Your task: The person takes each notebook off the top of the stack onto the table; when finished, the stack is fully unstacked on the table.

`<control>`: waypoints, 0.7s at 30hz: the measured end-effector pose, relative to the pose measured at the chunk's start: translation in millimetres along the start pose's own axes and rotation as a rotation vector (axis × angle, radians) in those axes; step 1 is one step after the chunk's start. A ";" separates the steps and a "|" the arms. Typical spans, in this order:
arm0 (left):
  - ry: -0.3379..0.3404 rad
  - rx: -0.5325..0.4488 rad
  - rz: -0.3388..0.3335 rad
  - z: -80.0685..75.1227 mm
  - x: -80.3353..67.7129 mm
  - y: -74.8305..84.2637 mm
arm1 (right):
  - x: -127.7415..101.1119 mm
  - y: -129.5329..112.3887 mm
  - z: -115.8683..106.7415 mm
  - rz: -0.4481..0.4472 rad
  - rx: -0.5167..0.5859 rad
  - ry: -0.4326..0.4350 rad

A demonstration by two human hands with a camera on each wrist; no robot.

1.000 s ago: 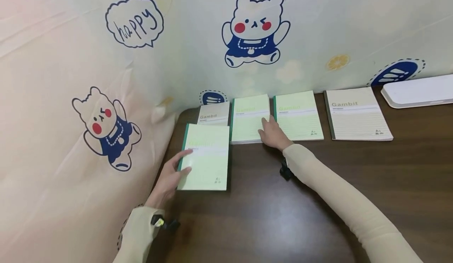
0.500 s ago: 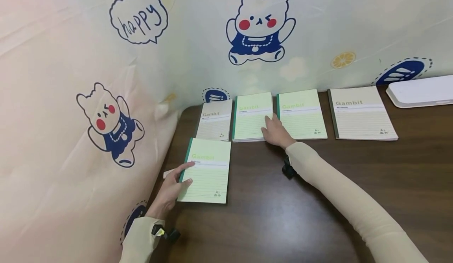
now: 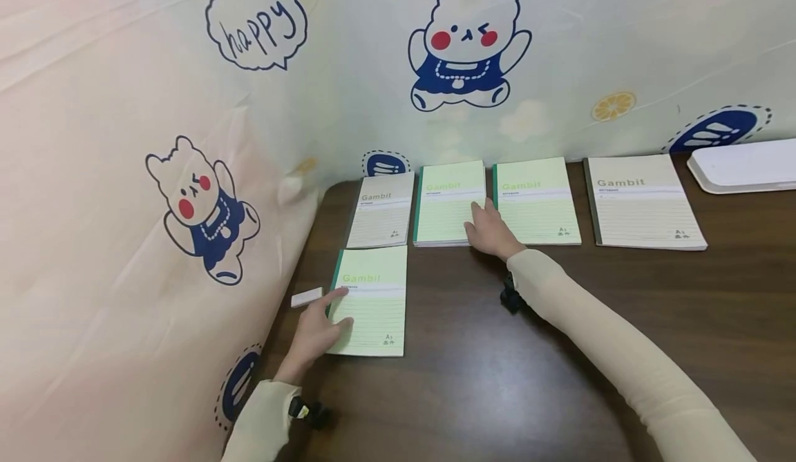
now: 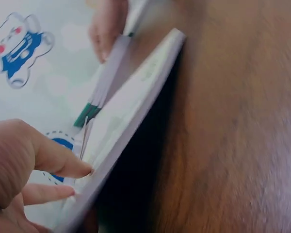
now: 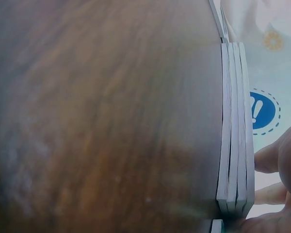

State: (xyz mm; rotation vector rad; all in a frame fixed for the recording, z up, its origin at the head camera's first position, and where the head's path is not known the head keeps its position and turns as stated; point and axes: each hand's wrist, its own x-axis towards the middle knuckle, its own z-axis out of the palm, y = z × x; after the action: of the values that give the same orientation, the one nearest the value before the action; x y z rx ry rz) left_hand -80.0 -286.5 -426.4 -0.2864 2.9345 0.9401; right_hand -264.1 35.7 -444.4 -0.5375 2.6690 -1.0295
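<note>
My left hand (image 3: 317,327) holds a green notebook (image 3: 376,317) by its bound left edge, thumb and forefinger on the cover. In the left wrist view this notebook (image 4: 136,104) is tilted, with dark shadow below. Its other fingers are mostly hidden. Just behind lies a grey-white notebook (image 3: 381,213). My right hand (image 3: 494,233) grips the right edge of a stack of green notebooks (image 3: 444,217), thumb and forefinger on the top cover, the rest at the edge. Several notebooks (image 5: 235,131) show in that stack in the right wrist view.
Right of the stack lie another green notebook (image 3: 537,213) and a grey-white notebook (image 3: 647,206). A white flat case (image 3: 746,166) is at the far right. Left of the held notebook is a small white block (image 3: 307,297). A printed curtain (image 3: 348,68) borders the brown table (image 3: 497,365).
My left hand has brought the green notebook toward me and down, uncovering the grey-white notebook behind and the small white block. My right hand stays at the stack.
</note>
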 end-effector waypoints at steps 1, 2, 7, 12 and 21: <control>0.015 0.052 0.024 1.5 -0.4 1.2 | 0.1 0.3 0.3 0.003 0.001 -0.003; 0.032 0.103 0.049 2.8 -0.8 2.3 | 0.3 0.6 0.7 0.005 0.002 -0.004; 0.066 0.266 0.052 8.9 -3.7 9.3 | 0.0 0.0 1.1 0.018 0.013 -0.007; 0.034 0.316 -0.046 12.6 -5.3 17.8 | -1.1 0.9 -1.1 0.022 0.010 -0.002; 0.081 0.327 0.030 6.5 0.4 29.0 | -1.4 0.4 -1.2 0.031 0.023 -0.023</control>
State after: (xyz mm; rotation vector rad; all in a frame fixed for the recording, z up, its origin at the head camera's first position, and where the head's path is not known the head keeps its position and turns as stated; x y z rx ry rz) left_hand -85.9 -259.7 -415.2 -0.2685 3.1074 0.4462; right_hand -263.3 37.2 -443.8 -0.4992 2.6338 -1.0373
